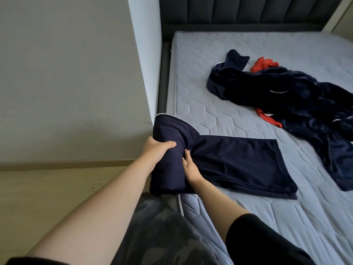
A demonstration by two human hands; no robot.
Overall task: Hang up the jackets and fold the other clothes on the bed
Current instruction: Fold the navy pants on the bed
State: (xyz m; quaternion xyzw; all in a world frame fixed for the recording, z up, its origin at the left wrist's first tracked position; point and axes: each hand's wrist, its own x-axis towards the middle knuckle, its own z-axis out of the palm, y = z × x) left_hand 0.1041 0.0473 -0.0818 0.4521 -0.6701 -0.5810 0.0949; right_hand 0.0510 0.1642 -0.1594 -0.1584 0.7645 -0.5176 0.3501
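A navy garment (235, 165) with thin white piping lies partly folded along the mattress's near left edge. Its left end is raised in a thick fold, gripped by my left hand (156, 150). My right hand (191, 167) lies against the cloth just beside the fold, fingers fairly straight and pressing on it. Farther back on the right, a crumpled heap of navy clothes (298, 100) with white trim lies unfolded. Red cloth (263, 65) shows at the heap's top and again at its near side.
The grey quilted mattress (210, 88) sits in a dark bed frame with a padded headboard (248, 10) at the back. A pale wall (66, 73) and wooden floor (47, 188) lie to the left of the bed. My camouflage-patterned trousers show at the bottom.
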